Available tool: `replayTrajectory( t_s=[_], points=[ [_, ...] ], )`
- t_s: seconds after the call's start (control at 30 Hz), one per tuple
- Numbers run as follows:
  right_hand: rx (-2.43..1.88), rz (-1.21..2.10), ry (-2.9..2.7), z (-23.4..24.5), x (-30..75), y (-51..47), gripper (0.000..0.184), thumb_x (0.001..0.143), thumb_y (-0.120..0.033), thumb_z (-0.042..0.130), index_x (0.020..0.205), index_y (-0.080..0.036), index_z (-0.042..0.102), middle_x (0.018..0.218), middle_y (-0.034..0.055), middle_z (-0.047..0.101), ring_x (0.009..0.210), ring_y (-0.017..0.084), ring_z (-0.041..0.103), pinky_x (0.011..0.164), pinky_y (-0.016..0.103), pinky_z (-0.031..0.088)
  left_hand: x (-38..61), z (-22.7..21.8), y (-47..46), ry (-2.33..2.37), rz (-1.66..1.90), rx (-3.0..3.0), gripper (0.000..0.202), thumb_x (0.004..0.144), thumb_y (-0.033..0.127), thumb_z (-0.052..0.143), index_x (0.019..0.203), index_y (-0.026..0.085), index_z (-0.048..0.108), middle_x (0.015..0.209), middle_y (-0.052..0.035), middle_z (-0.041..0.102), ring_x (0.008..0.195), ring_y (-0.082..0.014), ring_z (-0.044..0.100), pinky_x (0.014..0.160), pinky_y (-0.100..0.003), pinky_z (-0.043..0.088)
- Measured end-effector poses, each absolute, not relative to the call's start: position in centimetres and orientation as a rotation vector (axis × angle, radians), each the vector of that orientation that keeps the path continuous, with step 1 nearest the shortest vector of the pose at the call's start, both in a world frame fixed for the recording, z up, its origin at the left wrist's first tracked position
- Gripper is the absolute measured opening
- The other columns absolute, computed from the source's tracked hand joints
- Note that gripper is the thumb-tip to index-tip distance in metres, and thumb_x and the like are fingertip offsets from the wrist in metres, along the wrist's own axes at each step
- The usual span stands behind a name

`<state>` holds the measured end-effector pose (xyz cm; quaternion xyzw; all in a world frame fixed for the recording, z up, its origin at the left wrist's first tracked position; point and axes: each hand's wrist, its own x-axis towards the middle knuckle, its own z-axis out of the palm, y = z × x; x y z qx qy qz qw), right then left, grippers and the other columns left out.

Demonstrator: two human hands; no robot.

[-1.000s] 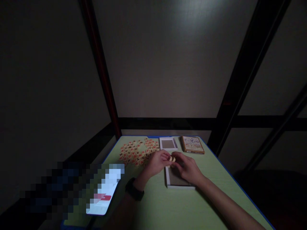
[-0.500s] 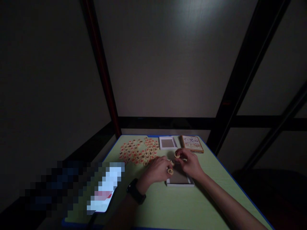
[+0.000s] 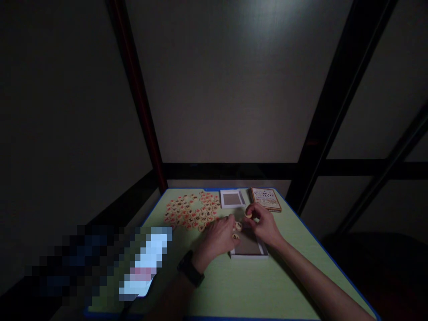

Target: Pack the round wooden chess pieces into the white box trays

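Round xiangqi pieces [image 3: 190,211] with red and black characters lie spread over the far left of the table. My left hand [image 3: 219,236], a dark watch on its wrist, is closed on a xiangqi piece [image 3: 236,237] at the left edge of an open shallow box [image 3: 249,256]. Another piece [image 3: 238,226] shows beside its fingertips; whether it is held, I cannot tell. My right hand [image 3: 264,225] pinches a tilted xiangqi piece [image 3: 248,215] above the far part of that box. The hands partly cover the box's far side.
A second white-rimmed shallow box [image 3: 232,206] stands at the back of the green table [image 3: 220,290]. To its right lies a flat printed box [image 3: 265,199]. A lit phone-like screen [image 3: 145,263], pixelated, is at the left. A wall [image 3: 227,89] rises behind the table.
The piece in my right hand has tilted, and those fingers have closed in around it. My left fingers have shifted, showing less of their piece. The view has moved slightly.
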<state>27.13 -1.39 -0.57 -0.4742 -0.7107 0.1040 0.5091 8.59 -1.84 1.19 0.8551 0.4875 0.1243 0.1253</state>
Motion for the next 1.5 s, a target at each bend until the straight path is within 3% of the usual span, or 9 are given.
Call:
replayTrajectory(
  t_s=[0.43, 0.57, 0.73, 0.93, 1.13, 1.5],
  points=[
    [-1.174, 0.257, -1.779, -0.3, 26.9, -1.7, 0.011, 0.070, -0.014, 0.059, 0.074, -0.021, 0.051, 0.076, 0.0010, 0.059, 0.067, 0.016, 0.052, 0.061, 0.027, 0.040, 8.2, 0.6, -1.4, 1.387, 0.498, 2.430, 0.030, 0.071, 0.021, 0.063, 0.094, 0.022, 0.043, 0.111, -0.0061, 0.050, 0.100, -0.0213, 0.053, 0.085, -0.032, 0.044],
    [-1.201, 0.310, -1.903, 0.0, 26.6, -2.3, 0.010, 0.074, -0.018, 0.064, 0.077, -0.020, 0.054, 0.073, -0.0001, 0.060, 0.065, 0.015, 0.053, 0.061, 0.026, 0.040, 7.9, 1.4, -1.2, 1.360, 0.539, 2.364, 0.029, 0.067, 0.019, 0.062, 0.088, 0.022, 0.042, 0.105, -0.0045, 0.052, 0.098, -0.0201, 0.051, 0.085, -0.031, 0.043],
    [-1.151, 0.169, -2.141, 0.1, 26.0, -3.1, 0.014, 0.076, -0.023, 0.072, 0.080, -0.021, 0.059, 0.075, 0.0023, 0.061, 0.076, 0.020, 0.055, 0.066, 0.029, 0.041, 7.0, 3.2, -0.8, 1.403, 0.531, 2.164, 0.019, 0.073, 0.021, 0.055, 0.085, 0.022, 0.041, 0.098, -0.0012, 0.055, 0.093, -0.0167, 0.051, 0.079, -0.027, 0.041],
    [-1.021, 0.019, -2.329, -0.5, 25.3, -3.1, 0.018, 0.084, -0.035, 0.067, 0.079, -0.020, 0.058, 0.077, 0.0064, 0.064, 0.081, 0.023, 0.055, 0.070, 0.032, 0.042, 6.6, 2.3, 0.5, 1.501, 0.580, 2.065, 0.012, 0.079, 0.011, 0.039, 0.079, 0.022, 0.042, 0.089, -0.0001, 0.057, 0.088, -0.0139, 0.052, 0.078, -0.025, 0.040],
    [-1.023, -0.035, -2.354, -0.7, 25.1, -3.0, 0.026, 0.090, -0.044, 0.057, 0.081, -0.019, 0.060, 0.079, 0.0079, 0.063, 0.080, 0.023, 0.055, 0.068, 0.032, 0.042, 7.4, 1.2, 0.5, 1.485, 0.557, 2.187, 0.013, 0.080, 0.009, 0.041, 0.076, 0.021, 0.045, 0.086, -0.0016, 0.059, 0.087, -0.0147, 0.053, 0.080, -0.025, 0.040],
    [-1.101, 0.001, -2.332, -1.2, 25.2, -2.9, 0.017, 0.088, -0.035, 0.062, 0.079, -0.020, 0.061, 0.075, 0.0060, 0.064, 0.076, 0.022, 0.057, 0.065, 0.031, 0.043, 7.6, 0.5, 0.5, 1.492, 0.469, 2.242, 0.013, 0.083, 0.011, 0.041, 0.077, 0.021, 0.048, 0.089, -0.0016, 0.062, 0.086, -0.0142, 0.055, 0.078, -0.024, 0.042]
  ],
)
